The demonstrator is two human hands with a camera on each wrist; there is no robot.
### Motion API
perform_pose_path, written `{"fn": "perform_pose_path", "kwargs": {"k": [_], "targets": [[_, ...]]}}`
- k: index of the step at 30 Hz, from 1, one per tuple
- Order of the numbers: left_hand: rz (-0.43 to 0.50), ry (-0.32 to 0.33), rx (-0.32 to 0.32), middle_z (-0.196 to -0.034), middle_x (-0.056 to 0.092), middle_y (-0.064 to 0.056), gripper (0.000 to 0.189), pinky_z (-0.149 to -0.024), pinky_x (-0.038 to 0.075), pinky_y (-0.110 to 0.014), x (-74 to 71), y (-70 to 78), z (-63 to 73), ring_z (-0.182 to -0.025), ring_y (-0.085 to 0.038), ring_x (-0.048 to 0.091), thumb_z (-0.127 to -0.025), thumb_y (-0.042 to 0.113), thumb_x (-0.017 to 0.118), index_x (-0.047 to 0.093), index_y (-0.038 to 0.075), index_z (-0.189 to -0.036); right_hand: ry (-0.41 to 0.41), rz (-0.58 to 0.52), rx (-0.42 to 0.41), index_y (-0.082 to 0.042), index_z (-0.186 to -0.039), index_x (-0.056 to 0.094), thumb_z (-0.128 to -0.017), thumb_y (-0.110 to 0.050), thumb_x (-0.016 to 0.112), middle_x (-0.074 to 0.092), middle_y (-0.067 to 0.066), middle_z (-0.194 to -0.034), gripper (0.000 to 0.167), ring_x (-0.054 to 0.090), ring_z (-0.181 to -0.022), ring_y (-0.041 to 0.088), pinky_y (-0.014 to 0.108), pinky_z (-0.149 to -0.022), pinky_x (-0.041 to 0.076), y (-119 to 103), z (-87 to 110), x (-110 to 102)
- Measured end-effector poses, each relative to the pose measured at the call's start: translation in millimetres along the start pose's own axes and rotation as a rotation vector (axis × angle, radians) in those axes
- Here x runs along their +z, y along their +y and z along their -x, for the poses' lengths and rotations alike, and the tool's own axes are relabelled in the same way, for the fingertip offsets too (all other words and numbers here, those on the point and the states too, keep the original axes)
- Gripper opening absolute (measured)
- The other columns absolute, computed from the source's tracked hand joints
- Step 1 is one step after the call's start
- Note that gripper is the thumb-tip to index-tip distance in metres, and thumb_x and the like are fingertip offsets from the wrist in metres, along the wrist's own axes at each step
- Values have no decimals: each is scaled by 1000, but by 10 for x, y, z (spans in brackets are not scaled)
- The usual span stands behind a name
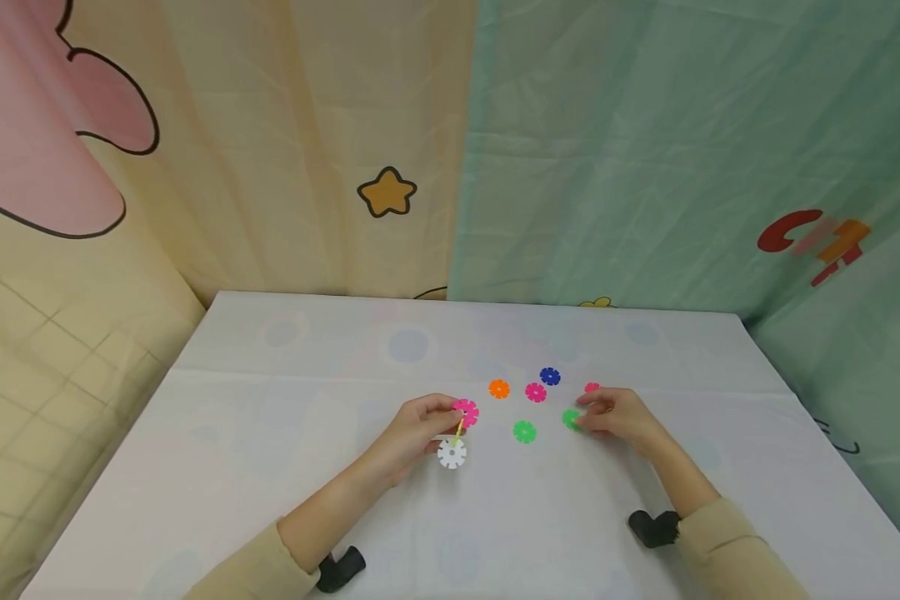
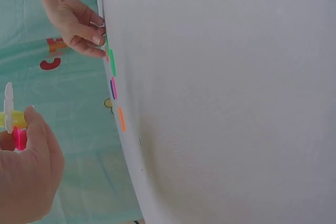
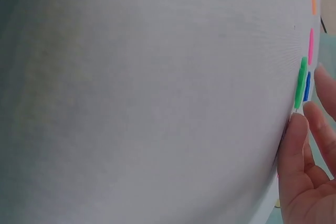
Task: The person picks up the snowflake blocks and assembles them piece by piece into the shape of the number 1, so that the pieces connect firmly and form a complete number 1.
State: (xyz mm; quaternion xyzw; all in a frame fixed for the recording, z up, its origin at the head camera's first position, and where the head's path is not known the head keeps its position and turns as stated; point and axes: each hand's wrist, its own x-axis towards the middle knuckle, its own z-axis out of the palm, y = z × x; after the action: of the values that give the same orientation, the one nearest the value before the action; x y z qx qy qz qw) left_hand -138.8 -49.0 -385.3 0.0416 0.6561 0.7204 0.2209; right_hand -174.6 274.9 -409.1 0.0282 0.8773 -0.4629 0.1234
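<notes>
The white cloth-covered tabletop [image 1: 555, 517] lies beneath me. My left grip [image 1: 417, 429] pinches a joined cluster of notched round plastic discs, white [image 1: 452, 452], yellow [image 1: 459, 428] and bright pink [image 1: 467, 412], above it. My right grip [image 1: 624, 415] is at the edge of a flat, round green plastic disc [image 1: 571, 419]; I cannot tell whether it pinches. Nearby lie another green disc [image 1: 525, 432], an orange one [image 1: 498, 389], a pink one [image 1: 536, 392] and a dark-blue one [image 1: 550, 377].

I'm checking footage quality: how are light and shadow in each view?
Head: fairly even light, soft shadow on the white, faintly spotted tabletop near the bare right hand; left wrist: a blurry-edged grey shadow low on the tabletop; right wrist: dim, darkest along the left edge.
</notes>
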Motion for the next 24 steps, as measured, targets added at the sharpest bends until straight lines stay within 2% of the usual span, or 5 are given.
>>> {"fn": "perform_pose_path", "kwargs": {"k": [4, 12, 19, 24], "targets": [[4, -9, 6, -91, 65, -3, 25, -70, 48, -25, 8, -3, -12, -87, -20, 59, -93, 11, 54, 57, -6, -111, 18, 83, -35, 5, -102, 64, -74, -9, 77, 53, 4, -70, 35, 48, -62, 16, 25, -53, 41, -6, -20, 46], [4, 2, 2, -89, 65, -3, 25, -70, 48, -25, 31, 10, -12, -87, -21, 59, -92, 12, 55, 58, -5, -110, 56, 173, -23, 0, -93, 64, -71, -8, 80, 46, 4, -67, 28, 43, -63, 18, 25, -52, 35, -2, -52, 119], [6, -5, 7, -89, 64, -3, 25, -69, 48, -24, 34, 14, -11, -86, -21, 59, -93, 11, 55, 57, -6, -110, 50, 150, 3, -2, -91, 60, -71, -8, 81, 47, 5, -72, 30, 45, -68, 19, 24, -53, 38, 6, -52, 125], [1, -4, 10, -90, 65, -3, 25, -70, 49, -24, 38, 14, -16, -87, -21, 59, -93, 12, 55, 57, -6, -110, 35, 111, -11, 0, -91, 59, -73, -6, 78, 49, 4, -72, 27, 46, -69, 19, 24, -56, 42, 4, -52, 101]]}}
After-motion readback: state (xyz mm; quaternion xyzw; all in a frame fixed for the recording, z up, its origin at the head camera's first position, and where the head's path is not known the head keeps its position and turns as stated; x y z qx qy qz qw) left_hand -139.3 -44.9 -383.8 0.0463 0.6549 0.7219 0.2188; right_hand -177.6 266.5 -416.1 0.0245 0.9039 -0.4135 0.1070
